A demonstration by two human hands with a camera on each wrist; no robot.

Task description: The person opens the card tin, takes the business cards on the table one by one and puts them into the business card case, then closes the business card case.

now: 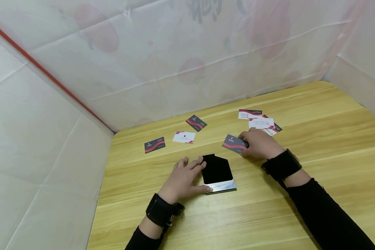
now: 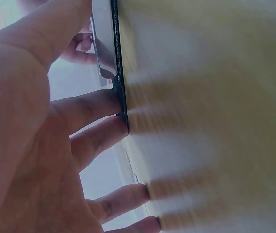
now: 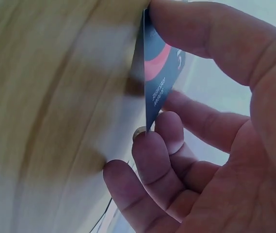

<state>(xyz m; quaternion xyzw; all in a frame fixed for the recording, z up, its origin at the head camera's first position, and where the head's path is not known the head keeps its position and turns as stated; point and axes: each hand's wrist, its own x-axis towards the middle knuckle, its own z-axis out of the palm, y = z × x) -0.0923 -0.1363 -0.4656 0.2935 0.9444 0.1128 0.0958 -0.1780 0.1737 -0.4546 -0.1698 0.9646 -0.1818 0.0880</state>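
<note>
A dark grey business card with a pink wave is pinched by my right hand. In the right wrist view the thumb and fingertips hold that card by opposite edges, tilted close over the table. My left hand rests at the left side of a flat card holder, black with a shiny silver band along its near edge. The left thumb lies on the silver band, and the spread fingers reach to the holder's black left edge. In the left wrist view two fingertips touch the black edge.
Left of the middle lie two dark cards, one nearer and one farther, with a white floral card between them. Beyond my right hand several cards overlap, a white one on top. A fabric wall borders the wooden table.
</note>
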